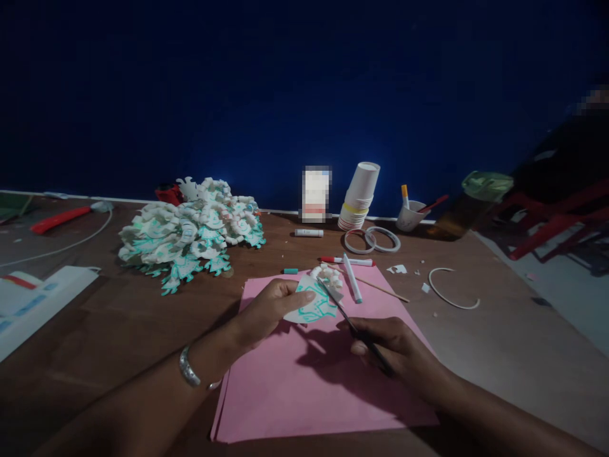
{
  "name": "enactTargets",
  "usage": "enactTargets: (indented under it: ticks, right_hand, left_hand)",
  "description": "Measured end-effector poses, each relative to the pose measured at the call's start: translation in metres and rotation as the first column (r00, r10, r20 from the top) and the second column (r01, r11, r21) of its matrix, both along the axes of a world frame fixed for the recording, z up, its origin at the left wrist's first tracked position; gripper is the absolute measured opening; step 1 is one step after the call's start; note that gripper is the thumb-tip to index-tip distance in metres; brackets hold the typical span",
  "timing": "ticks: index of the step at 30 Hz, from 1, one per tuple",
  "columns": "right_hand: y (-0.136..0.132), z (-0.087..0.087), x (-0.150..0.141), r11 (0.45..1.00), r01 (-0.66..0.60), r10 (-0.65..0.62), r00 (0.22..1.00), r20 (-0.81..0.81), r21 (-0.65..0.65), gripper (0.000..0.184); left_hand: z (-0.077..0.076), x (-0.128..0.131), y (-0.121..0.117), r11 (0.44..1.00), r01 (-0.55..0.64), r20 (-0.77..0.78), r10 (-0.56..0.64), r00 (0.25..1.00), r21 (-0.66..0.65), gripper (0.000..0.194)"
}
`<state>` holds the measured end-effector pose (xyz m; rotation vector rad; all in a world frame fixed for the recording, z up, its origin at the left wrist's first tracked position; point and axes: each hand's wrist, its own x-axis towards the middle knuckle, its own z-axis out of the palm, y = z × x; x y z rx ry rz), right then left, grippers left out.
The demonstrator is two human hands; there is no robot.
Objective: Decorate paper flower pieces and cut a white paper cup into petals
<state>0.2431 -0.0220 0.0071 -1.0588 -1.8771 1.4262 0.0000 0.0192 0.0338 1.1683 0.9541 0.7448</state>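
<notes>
My left hand (271,308) pinches a white paper piece (307,312) with green marker lines drawn on it, thumb on top. Scissors with dark handles (346,319) are in my right hand (392,346), their blades at the right edge of the paper piece. Below both hands lies a stack of pink sheets (304,400). Just behind the paper piece is a cluster of white curled cutouts (327,274). A white marker (353,279), a red-ended marker (366,261) and a thin stick (385,290) rest near the far edge of the sheets.
A large heap of green-marked paper cutouts (190,235) stands at left. Behind are stacked paper cups (360,197), two rings (384,240), a marker (309,233) and a cup with pens (410,219). Scraps (398,269) and a curved strip (440,298) lie right.
</notes>
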Motion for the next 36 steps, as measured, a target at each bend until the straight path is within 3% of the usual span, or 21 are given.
enactTargets:
  ticks: [9,13,19,23,28,31,36]
  right_hand:
    - [0.000,-0.003,0.001,0.998,0.048,-0.050,0.998,-0.041,-0.039,0.032]
    - [0.000,-0.005,0.001,0.994,0.110,-0.111,0.993,-0.047,-0.024,0.033]
    - [0.001,-0.008,-0.002,0.985,0.168,-0.170,0.983,-0.069,-0.024,0.037]
    - [0.000,-0.009,-0.005,0.990,0.142,-0.143,0.988,-0.052,-0.025,0.033]
    - [-0.003,-0.010,-0.009,0.993,0.109,-0.111,0.993,0.034,0.040,0.030]
    - [-0.004,-0.012,-0.011,0.987,0.132,-0.138,0.988,0.066,0.090,0.031]
    - [-0.006,-0.013,-0.012,0.973,0.187,-0.201,0.974,0.102,0.132,0.031]
  left_hand:
    - [0.001,0.001,0.001,0.998,-0.049,0.058,0.047,0.997,0.026,0.025]
    - [0.001,0.005,-0.002,0.991,-0.131,0.138,0.131,0.982,-0.010,0.033]
    - [-0.009,0.020,-0.016,0.985,-0.154,0.280,0.170,0.945,-0.080,0.043]
    - [-0.015,0.025,-0.019,0.981,-0.194,0.167,0.189,0.968,0.012,0.031]
    - [-0.005,0.025,-0.017,0.932,-0.330,-0.073,0.343,0.936,0.147,0.024]
    - [0.000,0.025,-0.017,0.930,-0.321,-0.103,0.342,0.934,0.178,0.022]
    - [-0.008,0.026,-0.018,0.952,-0.248,-0.121,0.272,0.955,0.182,0.023]
